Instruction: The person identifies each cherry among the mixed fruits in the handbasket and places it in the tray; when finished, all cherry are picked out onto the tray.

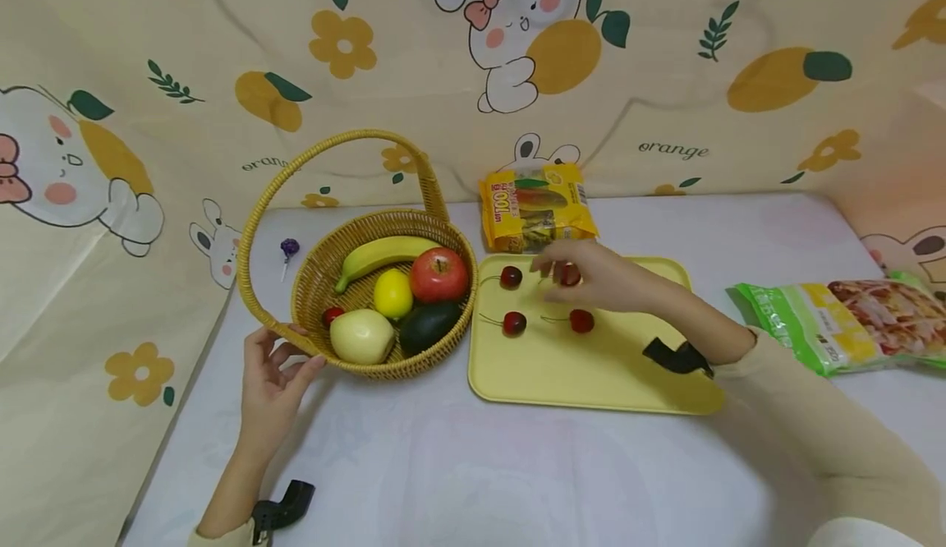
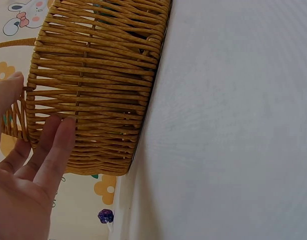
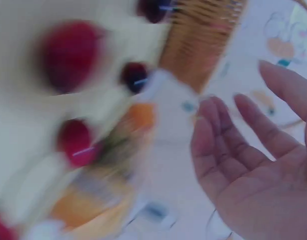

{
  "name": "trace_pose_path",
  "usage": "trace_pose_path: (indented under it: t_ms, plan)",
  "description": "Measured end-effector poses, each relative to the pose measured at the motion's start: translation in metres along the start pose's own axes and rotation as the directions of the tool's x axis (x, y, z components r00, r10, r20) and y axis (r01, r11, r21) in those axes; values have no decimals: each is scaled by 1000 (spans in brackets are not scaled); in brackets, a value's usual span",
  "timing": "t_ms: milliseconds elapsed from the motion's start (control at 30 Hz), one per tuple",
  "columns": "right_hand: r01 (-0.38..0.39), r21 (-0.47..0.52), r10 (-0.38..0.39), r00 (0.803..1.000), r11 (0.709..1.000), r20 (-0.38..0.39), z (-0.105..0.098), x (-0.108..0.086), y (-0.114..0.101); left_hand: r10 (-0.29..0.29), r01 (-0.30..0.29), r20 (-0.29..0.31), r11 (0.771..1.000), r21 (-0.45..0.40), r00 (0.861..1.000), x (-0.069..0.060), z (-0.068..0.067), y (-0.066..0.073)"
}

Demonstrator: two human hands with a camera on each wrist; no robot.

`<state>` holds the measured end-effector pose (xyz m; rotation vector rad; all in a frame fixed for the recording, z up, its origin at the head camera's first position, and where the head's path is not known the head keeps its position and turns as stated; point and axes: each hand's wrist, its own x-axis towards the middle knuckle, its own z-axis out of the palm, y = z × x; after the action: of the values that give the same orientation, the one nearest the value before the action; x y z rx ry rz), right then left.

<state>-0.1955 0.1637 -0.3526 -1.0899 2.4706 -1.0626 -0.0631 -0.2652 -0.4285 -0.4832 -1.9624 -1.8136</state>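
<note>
My left hand (image 1: pixel 272 391) holds the near-left rim of a wicker basket (image 2: pixel 93 100) by the handle's foot, thumb on one side and fingers against the outer wall. Inside lie a banana (image 1: pixel 384 253), a red apple (image 1: pixel 439 276), a lemon (image 1: pixel 393 294), a dark green avocado-like fruit (image 1: pixel 429 327), a pale yellow-green fruit (image 1: pixel 362 336) and a cherry (image 1: pixel 332 314). Over the yellow tray (image 1: pixel 591 374), my right hand (image 1: pixel 602 276) hovers with loosely bent fingers and an empty palm. Several stemmed cherries (image 1: pixel 514 323) lie on the tray, one partly hidden behind the fingers.
Behind the tray lies a yellow snack packet (image 1: pixel 538 206). A green and yellow food bag (image 1: pixel 850 321) is at the right. Left of the basket, a purple lollipop (image 1: pixel 289 248) lies on the white table (image 1: pixel 443 465). A patterned cloth (image 1: pixel 414 5) hangs behind.
</note>
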Motion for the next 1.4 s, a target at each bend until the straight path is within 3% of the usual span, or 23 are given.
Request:
trace_pose_path:
  t_ms: [100,167,333,467,567,700,833,933,1067,1233,1400]
  plan:
    - [103,65,-106,994,992,39,0,44,-27,-2,3,-4,1000,17,1000,0,-3,1]
    - [167,106,-178,979,980,97,5,77,-44,1,-1,-3,1000,14,1000,0,-4,1]
    - [228,240,-297,905,944,306,32,162,-87,15,-15,5,1000,-14,1000,1,-6,-1]
    - [183,193,-254,847,964,466,59,216,-110,-17,17,-7,1000,-6,1000,-1,-6,-3]
    - [117,123,-167,801,985,575,79,242,-118,-49,49,-19,999,1,999,-2,-6,-4]
    - [-23,120,-64,743,992,667,97,257,-119,-83,84,-28,996,19,996,-4,-5,-3]
    - [-213,166,35,709,963,704,106,263,-112,-81,81,-32,996,24,996,-4,-5,-2]
    - [-295,197,67,693,935,718,112,266,-105,-49,49,-28,999,7,998,-4,-4,-2]
    - [-307,226,44,676,924,736,119,270,-98,-24,24,-19,1000,-14,1000,-3,-3,-3]
    - [-304,220,40,663,927,747,126,271,-93,-61,61,-18,998,24,998,-2,0,-2]
    - [-313,222,46,665,924,746,128,270,-93,-105,107,-30,992,69,994,-2,0,2]
